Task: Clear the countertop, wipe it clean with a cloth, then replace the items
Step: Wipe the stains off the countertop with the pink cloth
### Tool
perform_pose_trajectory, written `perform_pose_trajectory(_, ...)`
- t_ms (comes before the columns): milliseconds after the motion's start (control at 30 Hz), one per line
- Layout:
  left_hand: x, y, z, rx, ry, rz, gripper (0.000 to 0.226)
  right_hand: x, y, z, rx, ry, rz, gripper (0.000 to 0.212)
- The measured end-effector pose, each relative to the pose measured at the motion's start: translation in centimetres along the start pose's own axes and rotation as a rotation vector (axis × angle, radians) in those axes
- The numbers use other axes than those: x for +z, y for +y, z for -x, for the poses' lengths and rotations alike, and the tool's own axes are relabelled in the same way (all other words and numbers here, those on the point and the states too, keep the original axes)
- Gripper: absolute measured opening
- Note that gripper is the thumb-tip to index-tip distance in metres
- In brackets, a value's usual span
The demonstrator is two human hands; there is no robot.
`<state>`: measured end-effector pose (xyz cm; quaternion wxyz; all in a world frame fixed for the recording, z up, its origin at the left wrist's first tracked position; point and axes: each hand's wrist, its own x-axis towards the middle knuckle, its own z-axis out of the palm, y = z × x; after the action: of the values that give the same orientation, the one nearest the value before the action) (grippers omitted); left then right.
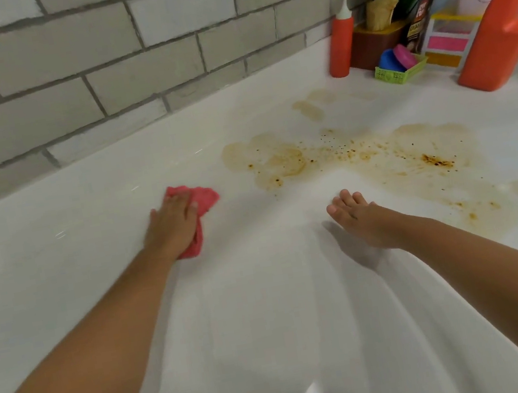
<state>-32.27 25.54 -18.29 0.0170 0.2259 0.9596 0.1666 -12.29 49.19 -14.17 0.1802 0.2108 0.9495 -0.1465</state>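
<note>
Left hand [175, 225]: I see it pressed palm-down on the red cloth [198, 203], fingers spread flat over it.
Right hand [358, 214]: open, fingers together, flat on the white countertop [270, 314].
Stain [364, 158]: brown, far right of the cloth, apart.
Bottles [341, 41]: far right corner.
</note>
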Motion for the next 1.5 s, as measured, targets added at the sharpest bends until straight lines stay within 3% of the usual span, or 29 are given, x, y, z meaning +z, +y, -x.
perform_pose_trajectory(200,-0.4,-2.8,-7.1,-0.096,0.052,-0.023,0.048,0.7,-0.1,-0.3,-0.030,-0.020,-0.053,0.057)
perform_pose_trajectory(500,0.1,1.0,-10.6,0.043,0.002,-0.055,0.047,0.7,0.3,-0.4,-0.046,-0.046,-0.097,0.058)
perform_pose_trajectory(600,0.5,3.2,-7.5,0.089,-0.014,0.011,0.046,0.9,0.1,-0.5,-0.031,-0.031,-0.059,0.059)
perform_pose_trajectory(700,1.0,4.5,-1.0,0.261,-0.050,0.027,0.046,1.1,0.1,-0.4,-0.015,-0.025,-0.027,0.060)
perform_pose_trajectory(800,0.6,1.4,3.6,0.344,-0.064,0.053,0.046,1.1,-0.1,-0.4,-0.010,-0.032,0.009,0.059)
perform_pose_trajectory(967,-2.6,-10.1,1.9,-0.067,0.099,-0.030,0.046,1.2,-0.2,-0.6,-0.004,-0.034,0.011,0.060)
perform_pose_trajectory(1067,-3.1,-12.5,-0.3,-0.225,0.107,-0.069,0.048,1.3,-0.3,-0.8,-0.001,-0.031,0.018,0.061)
perform_pose_trajectory(1300,-1.8,-6.5,-3.8,-0.113,0.033,-0.073,0.049,1.3,-0.3,-0.9,-0.001,-0.013,-0.005,0.059)
perform_pose_trajectory(1500,1.2,5.5,2.6,0.148,-0.028,-0.013,0.046,1.5,-0.1,-1.0,0.004,0.011,-0.041,0.059)
